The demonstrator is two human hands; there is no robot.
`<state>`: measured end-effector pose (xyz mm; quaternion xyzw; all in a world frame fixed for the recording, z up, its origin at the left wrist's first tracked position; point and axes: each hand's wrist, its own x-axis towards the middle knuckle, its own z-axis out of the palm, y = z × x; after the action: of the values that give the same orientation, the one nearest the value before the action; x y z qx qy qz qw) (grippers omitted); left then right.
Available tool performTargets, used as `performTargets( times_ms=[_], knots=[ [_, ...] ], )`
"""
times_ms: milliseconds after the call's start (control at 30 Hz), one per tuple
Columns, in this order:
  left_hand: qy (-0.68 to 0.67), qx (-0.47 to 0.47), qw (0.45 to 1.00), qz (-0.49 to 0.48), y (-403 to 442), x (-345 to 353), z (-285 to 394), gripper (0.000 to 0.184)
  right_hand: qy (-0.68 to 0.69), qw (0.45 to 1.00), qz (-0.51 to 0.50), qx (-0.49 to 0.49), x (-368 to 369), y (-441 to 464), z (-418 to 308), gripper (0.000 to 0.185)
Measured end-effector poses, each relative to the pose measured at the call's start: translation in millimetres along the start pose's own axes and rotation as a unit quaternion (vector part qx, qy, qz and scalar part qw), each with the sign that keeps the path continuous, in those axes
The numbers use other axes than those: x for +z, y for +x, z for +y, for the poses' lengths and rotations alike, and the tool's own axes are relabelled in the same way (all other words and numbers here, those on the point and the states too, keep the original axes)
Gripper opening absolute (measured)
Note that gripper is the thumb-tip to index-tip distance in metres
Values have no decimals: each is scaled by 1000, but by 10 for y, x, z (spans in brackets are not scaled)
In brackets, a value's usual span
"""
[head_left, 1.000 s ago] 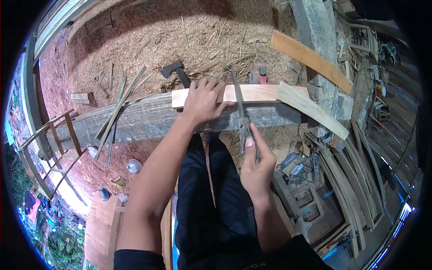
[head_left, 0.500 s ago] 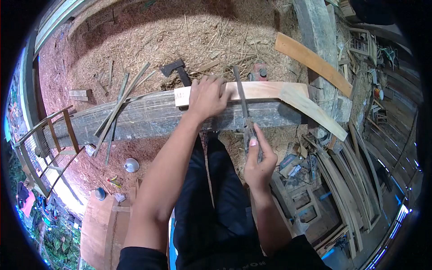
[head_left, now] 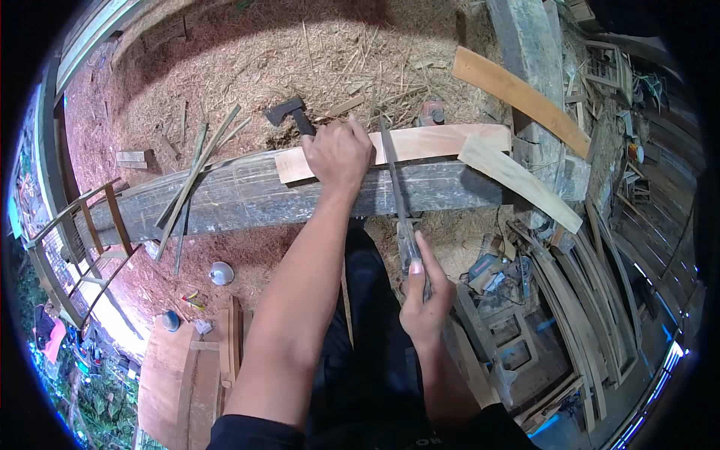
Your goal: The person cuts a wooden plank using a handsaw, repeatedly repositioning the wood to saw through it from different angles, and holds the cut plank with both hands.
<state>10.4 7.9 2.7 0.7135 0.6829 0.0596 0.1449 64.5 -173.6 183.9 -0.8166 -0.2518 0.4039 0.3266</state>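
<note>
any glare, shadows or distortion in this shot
Head view: strong fisheye curving, black corners; head view: glare washes out a patch beside the wooden frame at left; head view: deep shadow crosses the shavings up top; head view: the board under the left hand reads clearly.

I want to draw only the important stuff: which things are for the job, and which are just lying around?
For the job:
long-bladed tool
hand-held pale board
grey beam underneath

Seemingly just lying around:
hatchet
orange-brown board
thin sticks
</note>
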Motion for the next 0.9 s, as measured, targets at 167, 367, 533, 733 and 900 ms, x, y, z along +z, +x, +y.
performTargets(
  times_ms=[167,367,533,733,900],
  knots=[
    [-16,26,998,49,-12,57,-30,41,4,998,14,-63,119,456,-143,37],
    [-9,22,998,51,4,4,28,41,12,999,22,-29,155,353,-184,38],
    [-8,31,999,30,1,-3,18,38,7,1000,5,-23,126,407,19,39],
    [-27,-27,999,-37,121,-148,101,48,168,984,16,61,265,274,476,14],
    [9,-71,997,-4,76,-35,125,48,194,972,-64,120,284,229,495,37]
  ],
)
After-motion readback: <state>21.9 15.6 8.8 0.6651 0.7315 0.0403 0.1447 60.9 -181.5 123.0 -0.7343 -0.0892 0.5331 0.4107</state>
